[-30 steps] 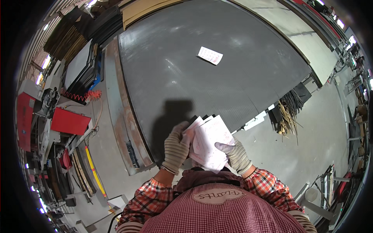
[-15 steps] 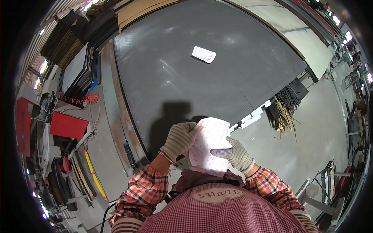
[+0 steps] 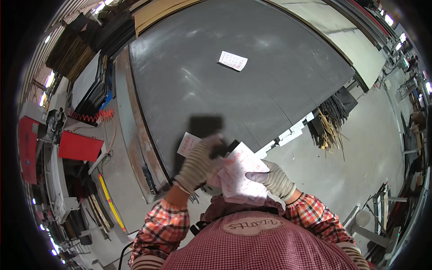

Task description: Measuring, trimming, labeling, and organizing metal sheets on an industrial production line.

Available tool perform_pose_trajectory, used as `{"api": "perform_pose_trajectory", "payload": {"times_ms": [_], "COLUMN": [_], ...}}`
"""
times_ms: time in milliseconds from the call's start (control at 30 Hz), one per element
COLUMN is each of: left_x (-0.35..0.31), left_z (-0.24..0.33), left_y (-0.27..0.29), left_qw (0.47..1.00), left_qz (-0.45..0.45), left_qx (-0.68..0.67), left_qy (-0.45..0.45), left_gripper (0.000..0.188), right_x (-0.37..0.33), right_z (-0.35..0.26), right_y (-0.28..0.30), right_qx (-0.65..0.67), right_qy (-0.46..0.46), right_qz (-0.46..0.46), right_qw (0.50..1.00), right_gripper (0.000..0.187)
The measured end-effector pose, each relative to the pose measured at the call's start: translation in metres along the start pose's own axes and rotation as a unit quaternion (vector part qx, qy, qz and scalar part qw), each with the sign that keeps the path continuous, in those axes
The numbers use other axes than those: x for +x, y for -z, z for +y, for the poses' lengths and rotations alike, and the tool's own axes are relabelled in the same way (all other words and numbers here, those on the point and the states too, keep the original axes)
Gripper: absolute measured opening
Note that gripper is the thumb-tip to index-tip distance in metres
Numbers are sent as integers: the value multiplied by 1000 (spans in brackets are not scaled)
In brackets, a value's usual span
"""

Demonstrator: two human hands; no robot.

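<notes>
My right hand [image 3: 274, 181], in a striped knit glove, holds a stack of white paper slips [image 3: 245, 175] with pink print in front of my apron, its thumb lying over them. My left hand [image 3: 198, 163], gloved alike, is just left of the stack, its fingers smeared by motion. A single printed paper slip [image 3: 187, 144] shows beyond its back, partly covered by it; whether the hand grips this slip cannot be made out. Another slip [image 3: 232, 60] lies farther off on a large dark grey sheet [image 3: 252, 94].
A rusty metal rail [image 3: 135, 112] runs along the sheet's left side. Black and tan strips [image 3: 330, 119] hang in a bundle at the right edge. A red box [image 3: 80, 145] and coiled red hose [image 3: 101, 114] are at left; a pale panel [image 3: 333, 36] lies at far right.
My left hand has come off the stack and shifted slightly left. A single slip now shows beside it. My right hand still holds the stack, now more fanned out.
</notes>
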State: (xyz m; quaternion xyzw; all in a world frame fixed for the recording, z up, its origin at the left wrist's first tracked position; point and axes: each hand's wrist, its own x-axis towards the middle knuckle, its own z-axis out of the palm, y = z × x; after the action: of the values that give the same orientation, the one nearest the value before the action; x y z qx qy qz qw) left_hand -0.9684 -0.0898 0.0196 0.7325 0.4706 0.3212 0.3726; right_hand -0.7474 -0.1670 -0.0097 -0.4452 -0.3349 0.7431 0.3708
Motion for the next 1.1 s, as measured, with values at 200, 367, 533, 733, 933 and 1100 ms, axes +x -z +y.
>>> {"api": "perform_pose_trajectory", "payload": {"times_ms": [200, 367, 533, 733, 933, 1100], "left_x": [8, 14, 25, 34, 52, 70], "left_z": [3, 15, 25, 33, 23, 21], "left_y": [-24, -42, -50, -49, -33, -15], "left_qw": [978, 985, 984, 936, 899, 952], "left_qz": [-124, -101, -141, -195, -105, -72], "left_qx": [48, -6, 51, -36, -332, -190], "left_qy": [160, 141, 96, 292, 265, 229], "left_gripper": [14, 14, 19, 22, 33, 39], "right_x": [-3, -8, -11, -15, -25, -34], "right_z": [0, 6, 15, 11, -1, -12], "right_y": [4, 15, 31, 42, 53, 81], "right_qx": [-30, -7, -10, -29, 54, 115], "right_qy": [-3, -4, -21, -24, 30, -3], "right_qz": [-14, -14, 9, 6, 8, 70], "right_qw": [999, 1000, 1000, 999, 998, 991], "right_gripper": [56, 63, 68, 72, 58, 47]}}
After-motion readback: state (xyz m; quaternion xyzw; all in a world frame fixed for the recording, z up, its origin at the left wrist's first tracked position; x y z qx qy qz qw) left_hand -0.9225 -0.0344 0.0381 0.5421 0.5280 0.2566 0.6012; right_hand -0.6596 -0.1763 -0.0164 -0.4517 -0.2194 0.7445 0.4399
